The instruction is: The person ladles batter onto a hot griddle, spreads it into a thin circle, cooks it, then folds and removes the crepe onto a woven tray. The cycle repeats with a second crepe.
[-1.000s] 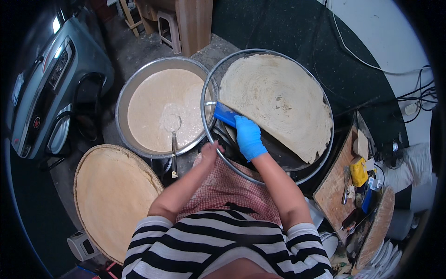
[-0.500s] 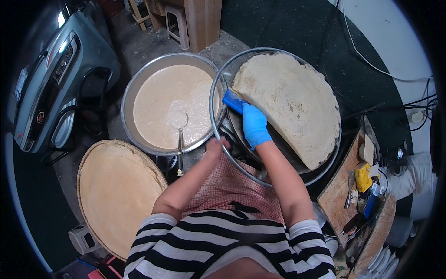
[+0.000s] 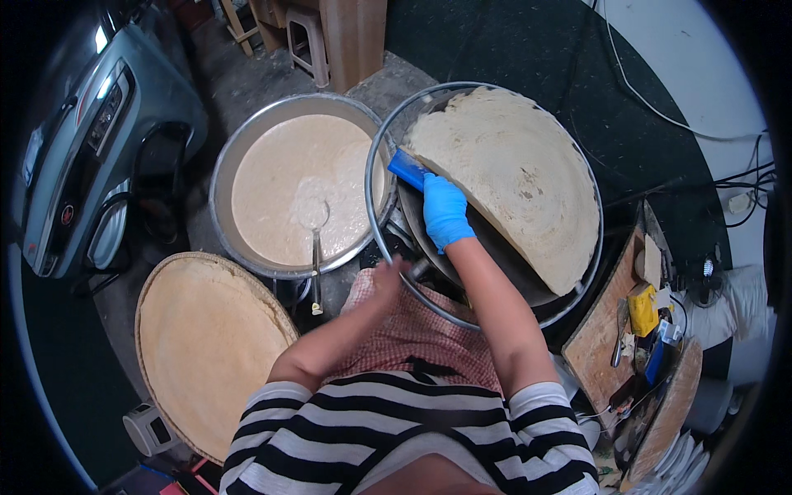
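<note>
My right hand (image 3: 446,216), in a blue glove, is closed around a blue scraper (image 3: 408,169). The scraper's upper end lies by the left end of the straight edge of a large pale pancake (image 3: 516,169). This pancake covers the far right part of a dark round griddle (image 3: 487,262), whose bare surface shows along the near left. A grey metal ring (image 3: 376,214) surrounds the griddle. My bare left hand (image 3: 388,279) is beside the ring's near left side, its fingers smeared by motion. Whether it touches the ring I cannot tell.
Left of the griddle stands a wide metal basin (image 3: 221,206) of pale batter with a ladle (image 3: 316,272) in it. A round tray stacked with flat pancakes (image 3: 206,346) is at the near left. A vehicle (image 3: 107,140) stands far left, a cluttered wooden board (image 3: 596,355) at right.
My right hand and the scraper have shifted slightly left and up along the pancake's edge. My left hand has moved a little down from the ring. The whole view has shifted slightly.
</note>
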A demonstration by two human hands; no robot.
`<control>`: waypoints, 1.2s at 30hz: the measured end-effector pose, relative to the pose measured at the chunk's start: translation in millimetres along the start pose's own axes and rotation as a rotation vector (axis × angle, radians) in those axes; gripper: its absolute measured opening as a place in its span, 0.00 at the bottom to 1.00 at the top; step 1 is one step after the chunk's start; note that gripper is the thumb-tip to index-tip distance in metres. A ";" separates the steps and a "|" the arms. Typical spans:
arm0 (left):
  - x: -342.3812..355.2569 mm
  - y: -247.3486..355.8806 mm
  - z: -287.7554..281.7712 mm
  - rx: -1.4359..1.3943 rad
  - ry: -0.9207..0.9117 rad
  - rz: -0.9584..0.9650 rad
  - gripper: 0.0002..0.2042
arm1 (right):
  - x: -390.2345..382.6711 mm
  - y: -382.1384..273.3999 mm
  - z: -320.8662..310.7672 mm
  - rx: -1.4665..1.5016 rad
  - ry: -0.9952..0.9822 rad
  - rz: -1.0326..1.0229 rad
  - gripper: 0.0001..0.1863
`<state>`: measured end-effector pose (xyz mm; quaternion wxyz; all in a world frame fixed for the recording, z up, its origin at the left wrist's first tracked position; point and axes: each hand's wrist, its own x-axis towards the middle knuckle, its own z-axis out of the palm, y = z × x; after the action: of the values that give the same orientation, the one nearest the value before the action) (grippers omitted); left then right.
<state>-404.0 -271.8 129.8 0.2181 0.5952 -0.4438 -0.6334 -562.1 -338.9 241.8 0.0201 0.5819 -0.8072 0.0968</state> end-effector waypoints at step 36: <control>-72.9 5.8 -46.4 -0.031 -0.709 -0.328 0.11 | 24.9 118.7 6.5 0.218 0.390 0.361 0.20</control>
<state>-347.1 -230.1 180.2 -0.0441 0.3992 -0.3811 -0.8327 -681.6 -327.3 223.3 0.0949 0.3979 -0.8635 0.2950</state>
